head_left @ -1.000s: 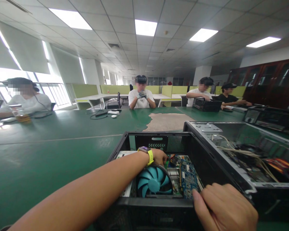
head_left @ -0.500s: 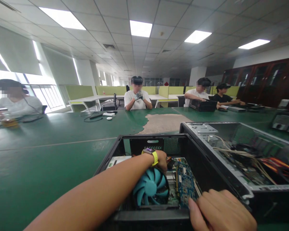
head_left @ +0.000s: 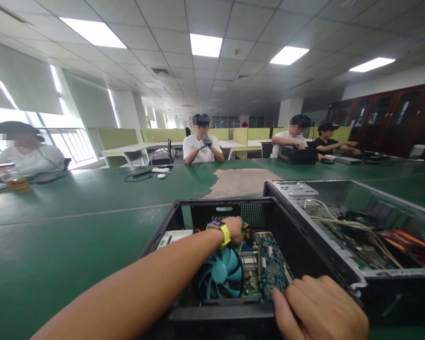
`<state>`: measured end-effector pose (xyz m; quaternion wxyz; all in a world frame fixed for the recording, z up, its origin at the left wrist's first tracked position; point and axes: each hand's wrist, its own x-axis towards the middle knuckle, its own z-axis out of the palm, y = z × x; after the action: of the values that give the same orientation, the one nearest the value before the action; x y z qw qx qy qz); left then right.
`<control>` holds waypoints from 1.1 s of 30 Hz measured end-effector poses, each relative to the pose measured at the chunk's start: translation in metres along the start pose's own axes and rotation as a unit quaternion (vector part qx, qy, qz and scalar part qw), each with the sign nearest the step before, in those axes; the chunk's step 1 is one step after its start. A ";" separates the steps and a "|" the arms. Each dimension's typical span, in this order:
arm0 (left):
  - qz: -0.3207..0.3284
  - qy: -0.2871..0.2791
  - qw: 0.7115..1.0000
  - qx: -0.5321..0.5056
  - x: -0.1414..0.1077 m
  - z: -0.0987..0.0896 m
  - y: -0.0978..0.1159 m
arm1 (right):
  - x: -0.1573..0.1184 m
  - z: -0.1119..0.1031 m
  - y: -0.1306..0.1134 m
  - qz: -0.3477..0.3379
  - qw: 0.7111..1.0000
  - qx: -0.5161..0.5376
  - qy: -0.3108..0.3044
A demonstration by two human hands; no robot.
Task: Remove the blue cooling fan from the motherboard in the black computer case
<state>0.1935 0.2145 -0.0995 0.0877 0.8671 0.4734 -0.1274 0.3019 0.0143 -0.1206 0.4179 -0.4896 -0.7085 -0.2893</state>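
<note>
A black desktop computer case [head_left: 233, 315] lies with its side uncovered in front of me. My left hand [head_left: 233, 231], with a yellow-banded watch at the wrist, reaches inside it. Its fingers are closed on a green memory module [head_left: 243, 226], mostly covered by the hand. Below the hand sits a fan with teal blades [head_left: 219, 274]. To the fan's right is a blue circuit card [head_left: 270, 259]. My right hand [head_left: 322, 304] is curled over the near right edge of the case, its thumb on the rim.
A second uncovered computer case [head_left: 371, 188] stands close on the right, cables inside. Cables and small white items [head_left: 160, 170] lie across the green table [head_left: 92, 255]. Several people sit around it; one handles a black box [head_left: 297, 155]. A cup [head_left: 14, 178] stands far left.
My left hand has risen slightly away from the board, and green edges now show beside its fingers. More of the board shows right of the fan. My right hand stays on the case edge.
</note>
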 end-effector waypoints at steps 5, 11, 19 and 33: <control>-0.005 -0.020 1.000 -0.022 0.001 -0.004 0.000 | 0.000 -0.001 0.000 0.002 1.000 0.006 0.002; 0.040 -0.023 0.999 0.006 -0.001 -0.015 -0.006 | -0.001 0.001 0.000 0.004 1.000 0.016 0.018; 0.034 -0.132 0.991 0.014 0.006 -0.013 -0.012 | 0.000 -0.001 -0.001 -0.002 1.000 0.003 0.005; 0.095 -0.411 0.896 -0.138 -0.002 -0.034 -0.032 | 0.001 0.001 0.000 -0.006 1.000 0.011 0.025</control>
<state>0.1702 0.2389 -0.0674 0.4051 0.7574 0.3234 -0.3970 0.3013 0.0158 -0.1200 0.4388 -0.4735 -0.7039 -0.2963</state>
